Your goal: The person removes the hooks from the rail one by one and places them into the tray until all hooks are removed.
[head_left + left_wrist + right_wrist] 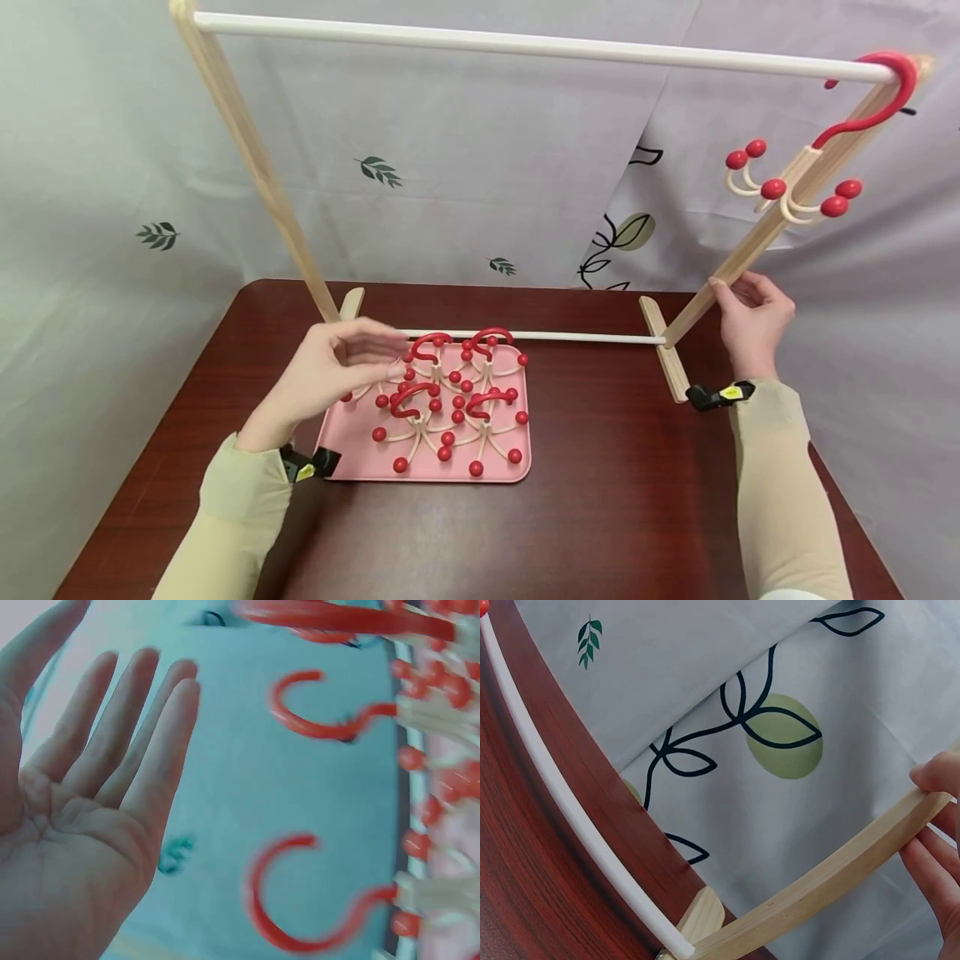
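My right hand (753,325) grips the right wooden post (738,260) of a frame low down, above its foot. In the right wrist view the thumb and fingertips (936,870) lie on opposite sides of the post. Above this hand, a wooden hanger (804,171) with red ball ends hangs by its red hook (862,125) at the right end of the white top rod (540,46). My left hand (311,375) holds nothing, fingers extended, over the left side of a pink tray (352,458). Several similar hangers (420,427) stand there, red hooks up.
The frame's left post (262,167) rises behind my left hand. A white lower rod (585,337) joins both posts near the dark red table (600,500). Right of the tray is the right foot (675,375). A patterned cloth (465,167) hangs behind.
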Available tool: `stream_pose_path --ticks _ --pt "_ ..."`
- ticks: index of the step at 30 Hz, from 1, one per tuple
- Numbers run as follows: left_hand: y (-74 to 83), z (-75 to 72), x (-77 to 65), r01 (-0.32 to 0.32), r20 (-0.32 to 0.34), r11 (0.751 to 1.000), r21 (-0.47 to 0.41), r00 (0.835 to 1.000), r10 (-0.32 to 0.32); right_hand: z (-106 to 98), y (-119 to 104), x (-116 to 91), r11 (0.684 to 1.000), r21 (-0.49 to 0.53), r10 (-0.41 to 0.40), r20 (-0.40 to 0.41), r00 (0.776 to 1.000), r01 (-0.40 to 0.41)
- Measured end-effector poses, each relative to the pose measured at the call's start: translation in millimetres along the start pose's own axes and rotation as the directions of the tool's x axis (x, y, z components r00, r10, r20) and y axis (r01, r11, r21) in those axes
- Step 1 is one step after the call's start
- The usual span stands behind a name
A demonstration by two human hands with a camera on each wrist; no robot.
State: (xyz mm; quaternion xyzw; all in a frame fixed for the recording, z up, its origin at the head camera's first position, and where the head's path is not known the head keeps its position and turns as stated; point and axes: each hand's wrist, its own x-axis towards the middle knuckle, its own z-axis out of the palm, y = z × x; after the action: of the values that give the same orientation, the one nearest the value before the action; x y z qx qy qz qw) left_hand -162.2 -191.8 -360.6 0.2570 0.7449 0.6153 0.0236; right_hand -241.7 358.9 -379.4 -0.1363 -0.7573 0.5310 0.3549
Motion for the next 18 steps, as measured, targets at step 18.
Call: stream_pose_path --ticks 18 --pt "75.2 33.5 105.8 -0.126 -0.057 0.991 0.038 0.990 0.128 0 0 0 1.000 0.026 0.002 0.001 1.000 -0.002"
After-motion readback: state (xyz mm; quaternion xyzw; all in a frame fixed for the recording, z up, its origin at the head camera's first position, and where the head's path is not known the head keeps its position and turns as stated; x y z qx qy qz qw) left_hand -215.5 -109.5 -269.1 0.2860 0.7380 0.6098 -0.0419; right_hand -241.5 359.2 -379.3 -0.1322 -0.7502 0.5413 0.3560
